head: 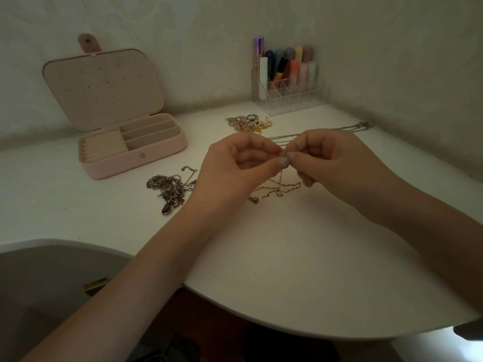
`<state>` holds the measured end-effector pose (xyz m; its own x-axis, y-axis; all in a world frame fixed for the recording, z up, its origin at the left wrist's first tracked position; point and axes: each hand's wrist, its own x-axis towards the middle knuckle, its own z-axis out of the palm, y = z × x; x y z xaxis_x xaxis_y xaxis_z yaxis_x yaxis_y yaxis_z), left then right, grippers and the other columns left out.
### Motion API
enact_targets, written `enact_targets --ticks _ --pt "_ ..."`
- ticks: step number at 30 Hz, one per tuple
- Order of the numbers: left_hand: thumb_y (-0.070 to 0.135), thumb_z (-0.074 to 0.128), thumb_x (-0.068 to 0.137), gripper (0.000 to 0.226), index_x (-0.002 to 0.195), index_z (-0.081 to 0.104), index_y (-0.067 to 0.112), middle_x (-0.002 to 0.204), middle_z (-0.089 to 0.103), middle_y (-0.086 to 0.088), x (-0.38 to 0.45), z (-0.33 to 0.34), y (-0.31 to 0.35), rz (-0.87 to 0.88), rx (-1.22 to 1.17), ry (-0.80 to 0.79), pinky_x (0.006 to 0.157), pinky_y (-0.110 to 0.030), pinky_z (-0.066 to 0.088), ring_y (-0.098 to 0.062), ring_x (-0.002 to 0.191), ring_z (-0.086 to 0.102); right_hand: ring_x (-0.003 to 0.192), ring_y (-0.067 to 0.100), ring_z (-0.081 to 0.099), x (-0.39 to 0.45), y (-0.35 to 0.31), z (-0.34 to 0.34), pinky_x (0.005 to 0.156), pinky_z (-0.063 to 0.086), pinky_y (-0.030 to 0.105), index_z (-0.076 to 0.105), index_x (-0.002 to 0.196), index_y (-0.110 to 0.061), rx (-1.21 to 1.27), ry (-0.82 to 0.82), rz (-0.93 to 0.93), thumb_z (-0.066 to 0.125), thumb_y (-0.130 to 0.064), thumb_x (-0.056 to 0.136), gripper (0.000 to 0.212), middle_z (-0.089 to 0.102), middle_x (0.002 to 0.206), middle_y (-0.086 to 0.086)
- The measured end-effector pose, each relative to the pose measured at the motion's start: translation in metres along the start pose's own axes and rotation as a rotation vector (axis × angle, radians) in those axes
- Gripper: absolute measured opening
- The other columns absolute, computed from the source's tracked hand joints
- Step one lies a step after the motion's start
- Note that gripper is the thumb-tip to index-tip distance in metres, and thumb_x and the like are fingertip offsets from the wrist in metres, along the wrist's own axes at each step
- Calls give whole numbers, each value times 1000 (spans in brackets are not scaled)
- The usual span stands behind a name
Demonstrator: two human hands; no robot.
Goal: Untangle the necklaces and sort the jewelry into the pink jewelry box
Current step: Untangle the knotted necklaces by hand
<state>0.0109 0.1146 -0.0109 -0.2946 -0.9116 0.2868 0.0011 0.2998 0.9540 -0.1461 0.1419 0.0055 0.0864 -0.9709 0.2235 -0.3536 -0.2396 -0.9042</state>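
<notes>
No text, label, brand, number or sign can be read anywhere; the tubes (287,69) in the clear organizer (290,96) show no legible print.

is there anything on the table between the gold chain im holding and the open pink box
Mostly clear. The gold chain, pinched by the left hand and right hand, has bare table toward the pink jewelry box; the silver tangle lies just below that path.

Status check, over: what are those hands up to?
Both hands, left and right, pinch gold chain. Pink box open. Silver tangle waits. Nothing in the way.
</notes>
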Motion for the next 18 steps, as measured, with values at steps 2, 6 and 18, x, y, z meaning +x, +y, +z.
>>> enact_targets --ticks 2,6,18 --pt "3 75 74 14 84 66 7 72 73 -4 -1 0 1 3 2 26 78 -33 57 -15 69 69 48 0 48 -1 -1 0 49 40 11 66 79 -16 -44 39 -50 61 -11 89 12 62 56 -13" --pt "4 73 78 12 88 66 7 74 74 -5 -1 1 1 14 43 58 80 -37 58 -20 75 72 46 -2 49 1 0 0 48 38 9 65 80 -16 -82 52 -43 59 -13 91 12 58 51 -17" --pt "-4 60 85 13 93 62 7 76 73 -11 -1 4 2 -159 -147 -119 76 -26 58 -19 76 70 52 12 42 1 -2 -4 55 41 22 60 79 -8 157 -79 171 49 -12 94 18 48 59 4"
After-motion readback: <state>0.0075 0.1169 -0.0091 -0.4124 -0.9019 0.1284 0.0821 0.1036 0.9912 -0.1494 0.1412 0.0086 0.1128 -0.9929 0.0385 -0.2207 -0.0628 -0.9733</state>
